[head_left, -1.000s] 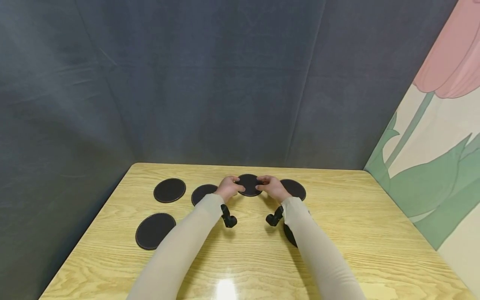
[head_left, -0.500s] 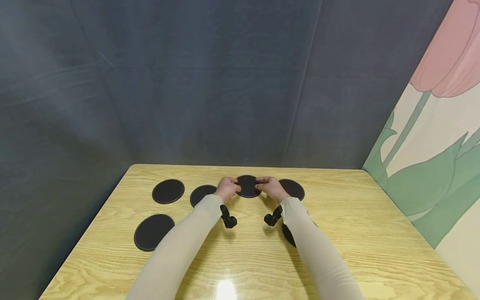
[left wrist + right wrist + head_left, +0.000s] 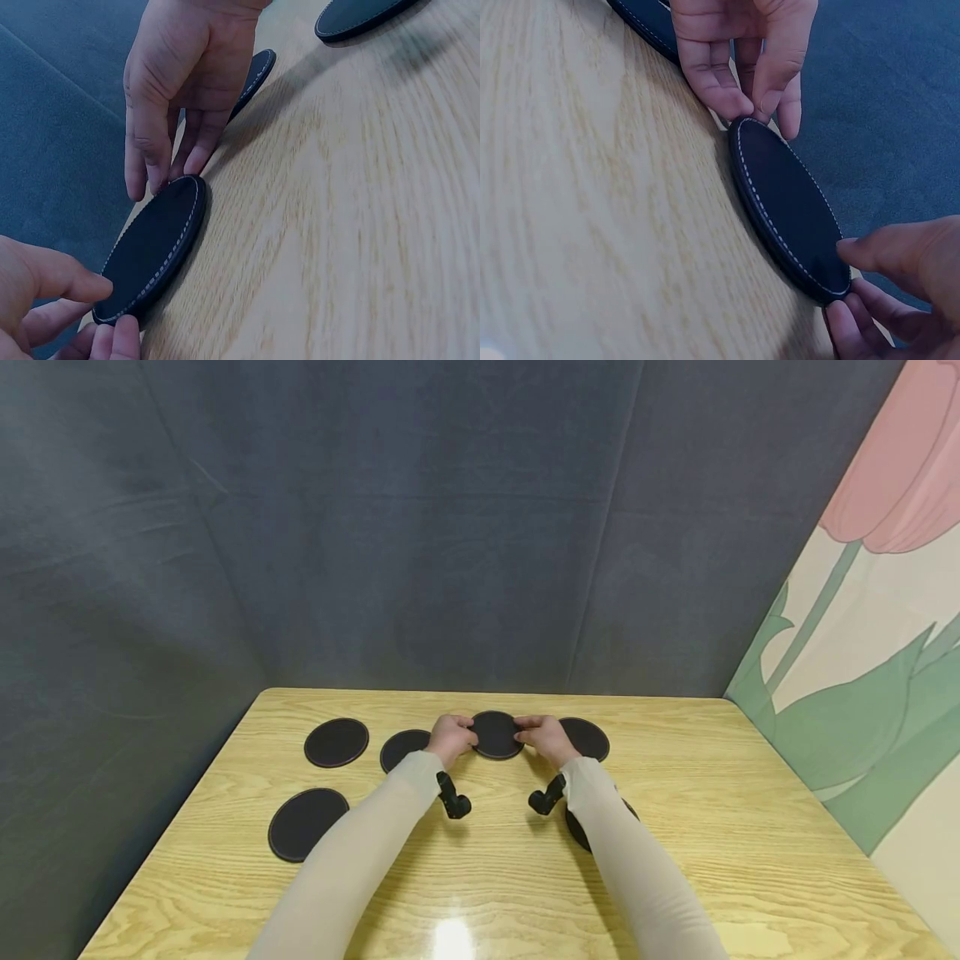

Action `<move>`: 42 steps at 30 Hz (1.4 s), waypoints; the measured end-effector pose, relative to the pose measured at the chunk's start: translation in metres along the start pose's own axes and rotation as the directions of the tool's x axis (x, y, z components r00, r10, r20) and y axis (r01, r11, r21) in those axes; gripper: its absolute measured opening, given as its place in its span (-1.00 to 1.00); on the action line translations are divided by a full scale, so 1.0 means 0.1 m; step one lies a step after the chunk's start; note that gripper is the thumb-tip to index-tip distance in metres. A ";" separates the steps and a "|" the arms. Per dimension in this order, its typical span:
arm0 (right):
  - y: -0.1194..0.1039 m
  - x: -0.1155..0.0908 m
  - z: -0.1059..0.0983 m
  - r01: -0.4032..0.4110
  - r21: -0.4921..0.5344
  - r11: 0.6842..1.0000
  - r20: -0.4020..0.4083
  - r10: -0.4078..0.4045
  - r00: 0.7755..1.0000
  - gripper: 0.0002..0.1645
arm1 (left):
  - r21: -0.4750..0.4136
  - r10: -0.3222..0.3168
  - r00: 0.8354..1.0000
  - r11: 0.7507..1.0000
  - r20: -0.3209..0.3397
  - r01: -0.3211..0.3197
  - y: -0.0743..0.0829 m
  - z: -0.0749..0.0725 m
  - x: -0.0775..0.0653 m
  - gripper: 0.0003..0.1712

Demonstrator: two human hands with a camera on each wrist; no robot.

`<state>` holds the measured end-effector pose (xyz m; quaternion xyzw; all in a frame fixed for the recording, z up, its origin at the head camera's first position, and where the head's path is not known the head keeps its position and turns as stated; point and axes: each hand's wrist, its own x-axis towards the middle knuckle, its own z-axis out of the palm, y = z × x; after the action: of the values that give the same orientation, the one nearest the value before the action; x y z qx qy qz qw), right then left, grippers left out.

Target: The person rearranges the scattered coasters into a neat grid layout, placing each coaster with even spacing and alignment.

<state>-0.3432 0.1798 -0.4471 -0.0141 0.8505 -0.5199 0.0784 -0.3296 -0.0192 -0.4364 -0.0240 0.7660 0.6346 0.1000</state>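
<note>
A round black coaster [image 3: 495, 735] with pale stitching along its rim lies at the back middle of the wooden table. My left hand [image 3: 452, 737] pinches its left edge. In the left wrist view the left thumb [image 3: 86, 286] lies on the coaster's top, with fingers curled at the rim below. From the opposite side my right hand [image 3: 547, 737] pinches the right edge. The right wrist view shows the right thumb [image 3: 855, 253] over the coaster's face and the other fingers at its underside edge.
Other black coasters lie about: one at back left [image 3: 337, 743], one at front left [image 3: 307, 824], one beside the left wrist [image 3: 403, 748], one behind the right hand [image 3: 587, 740]. The right forearm partly covers another coaster [image 3: 578, 832]. A dark curtain [image 3: 450, 527] hangs behind the table.
The held coaster has slid slightly toward me. My left hand has shifted a little to the left along with its grip; the right hand has barely moved.
</note>
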 end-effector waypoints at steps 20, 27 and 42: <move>-0.09 -0.07 0.00 0.000 0.031 1.000 -0.030 0.001 1.000 -0.49 | -0.073 0.044 0.999 0.996 -0.015 -0.045 0.03 -0.14 -0.07 -0.44; -0.12 -0.13 -0.01 0.006 0.073 0.997 -0.007 -0.005 1.000 -0.49 | -0.039 0.050 0.998 0.998 -0.042 -0.052 0.08 -0.18 -0.13 -0.44; -0.19 -0.26 0.05 0.025 0.086 0.996 0.028 -0.028 0.999 -0.49 | 0.078 0.084 0.995 0.994 -0.047 -0.080 0.03 -0.31 -0.24 -0.48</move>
<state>-0.3180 0.1699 -0.4293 -0.0296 0.8259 -0.5566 0.0845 -0.3108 -0.0515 -0.4241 -0.0046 0.7923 0.6077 0.0551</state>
